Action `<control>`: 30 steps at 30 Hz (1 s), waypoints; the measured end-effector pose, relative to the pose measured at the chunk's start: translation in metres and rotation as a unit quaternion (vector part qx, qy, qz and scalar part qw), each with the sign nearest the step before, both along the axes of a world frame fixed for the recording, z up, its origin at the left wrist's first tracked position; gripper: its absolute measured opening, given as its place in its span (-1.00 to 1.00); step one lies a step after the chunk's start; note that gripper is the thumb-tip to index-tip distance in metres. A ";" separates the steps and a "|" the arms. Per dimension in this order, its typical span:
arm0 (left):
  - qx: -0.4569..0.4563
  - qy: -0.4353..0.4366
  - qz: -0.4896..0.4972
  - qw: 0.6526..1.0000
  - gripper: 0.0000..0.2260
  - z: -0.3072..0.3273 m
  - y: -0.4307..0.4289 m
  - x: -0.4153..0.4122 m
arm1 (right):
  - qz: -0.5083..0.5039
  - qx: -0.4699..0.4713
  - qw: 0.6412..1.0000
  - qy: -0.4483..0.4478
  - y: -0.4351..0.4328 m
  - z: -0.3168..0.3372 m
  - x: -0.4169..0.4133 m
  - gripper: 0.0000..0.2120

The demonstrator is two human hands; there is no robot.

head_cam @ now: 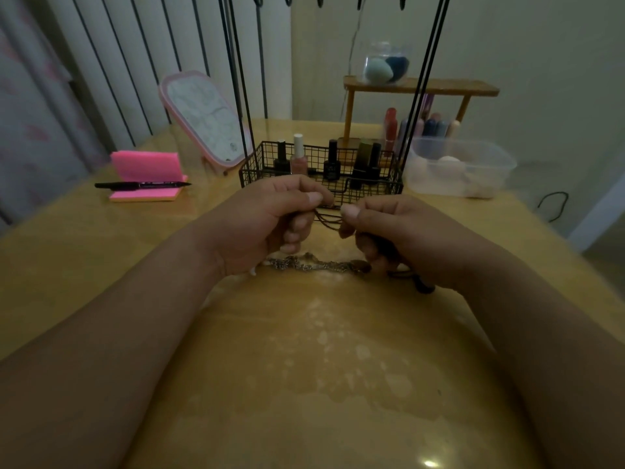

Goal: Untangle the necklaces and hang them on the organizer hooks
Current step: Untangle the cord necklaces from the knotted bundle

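Presently, the left hand [267, 218] and the right hand [399, 235] are meeting at the centre of the frame, just in front of the wire organizer [252, 170]. Both are pinching: each thumb is pressing against curled fingers on a set of thin dark cords [326, 221], which are spanning the short gap between the two hands in several strands. The remaining fingers of both hands are curling inward.

Below the hands, a silver-toned chain necklace [314, 264] is lying in a bunched line on the wooden table [304, 367], running from beside the left hand toward the right hand. A dark loop of cord is trailing out beneath the right hand at centre right; it is possibly part of the same necklace, though the dim view is not settling this.

The organizer's black rods are rising to the upper edge of the frame, where a row of hooks [319, 1] is showing. Nail polish bottles [299, 154] are standing in its basket.

At the left of the frame a pen [142, 185] is lying across a pink notepad [145, 165], with a pink-framed mirror [206, 120] leaning behind. At upper right, a clear plastic tub [473, 170] is sitting beside a small wooden shelf [419, 86].
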State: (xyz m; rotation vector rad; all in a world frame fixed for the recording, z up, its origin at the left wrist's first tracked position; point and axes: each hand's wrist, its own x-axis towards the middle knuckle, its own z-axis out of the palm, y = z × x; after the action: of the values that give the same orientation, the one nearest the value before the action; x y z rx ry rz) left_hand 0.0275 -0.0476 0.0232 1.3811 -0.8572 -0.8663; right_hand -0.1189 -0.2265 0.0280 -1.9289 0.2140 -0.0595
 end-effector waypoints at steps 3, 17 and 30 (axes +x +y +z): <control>-0.007 -0.011 -0.016 1.000 -0.79 -0.001 -0.001 -0.002 | 0.021 0.001 1.000 0.007 0.008 0.000 0.001 -0.73; -0.051 0.001 -0.003 0.999 -0.78 -0.002 0.000 -0.001 | -0.024 -0.002 0.996 -0.085 0.005 -0.008 0.005 -0.75; -0.040 -0.092 0.080 0.992 -0.87 -0.006 -0.009 -0.013 | -0.033 0.122 0.989 -0.076 0.011 -0.008 -0.004 -0.79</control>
State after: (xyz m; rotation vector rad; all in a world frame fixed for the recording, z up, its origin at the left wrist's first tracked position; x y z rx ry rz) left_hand 0.0141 -0.0566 0.0170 1.4538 -0.8969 -0.5819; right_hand -0.1228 -0.2159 0.0203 -1.6645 0.1746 -0.2133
